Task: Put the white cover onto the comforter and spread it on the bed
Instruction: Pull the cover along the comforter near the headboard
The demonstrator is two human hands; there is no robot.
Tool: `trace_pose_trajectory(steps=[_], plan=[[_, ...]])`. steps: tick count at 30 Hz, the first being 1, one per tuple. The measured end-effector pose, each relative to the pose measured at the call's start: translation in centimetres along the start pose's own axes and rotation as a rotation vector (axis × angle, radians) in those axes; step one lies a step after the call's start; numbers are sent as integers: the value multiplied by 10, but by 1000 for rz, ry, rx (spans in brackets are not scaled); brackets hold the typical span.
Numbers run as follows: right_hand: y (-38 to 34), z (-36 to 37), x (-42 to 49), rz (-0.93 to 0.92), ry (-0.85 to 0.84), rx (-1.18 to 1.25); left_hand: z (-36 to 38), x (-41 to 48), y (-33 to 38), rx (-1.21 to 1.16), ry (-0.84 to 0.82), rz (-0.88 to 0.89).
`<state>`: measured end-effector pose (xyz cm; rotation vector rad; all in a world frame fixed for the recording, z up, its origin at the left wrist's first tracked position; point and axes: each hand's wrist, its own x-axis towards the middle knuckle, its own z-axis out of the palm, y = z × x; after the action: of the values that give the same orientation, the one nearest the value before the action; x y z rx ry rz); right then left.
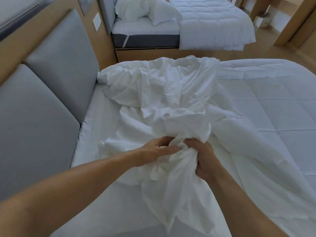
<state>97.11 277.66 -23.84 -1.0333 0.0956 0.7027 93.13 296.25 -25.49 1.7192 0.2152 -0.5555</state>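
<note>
The white cover [164,93] lies crumpled across the middle of the bed [95,124], bunched up toward me. A quilted white comforter [266,106] is spread flat on the right half of the bed, partly under the cover. My right hand [205,159] grips a gathered bunch of the cover, fingers curled round the cloth. My left hand [157,153] reaches in from the left, its fingers digging into the same bunch and pinching the fabric. The cover's near end hangs down between my arms.
A grey padded headboard [56,93] runs along the left of the bed. A second bed [196,26] with pillows and a quilted comforter stands behind, across a strip of wooden floor [273,52]. Wooden furniture stands at the upper right.
</note>
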Motion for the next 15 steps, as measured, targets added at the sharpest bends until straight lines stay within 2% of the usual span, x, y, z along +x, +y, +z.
trace_pose_trajectory(steps=[7,13,15], plan=[[-2,-6,4,-13,64,-38,-14,-5,14,201,39,95],[-11,-13,-2,-41,71,-118,-28,-12,47,90,140,176],[-13,-10,-4,-73,-9,-108,-22,-11,66,116,163,206]])
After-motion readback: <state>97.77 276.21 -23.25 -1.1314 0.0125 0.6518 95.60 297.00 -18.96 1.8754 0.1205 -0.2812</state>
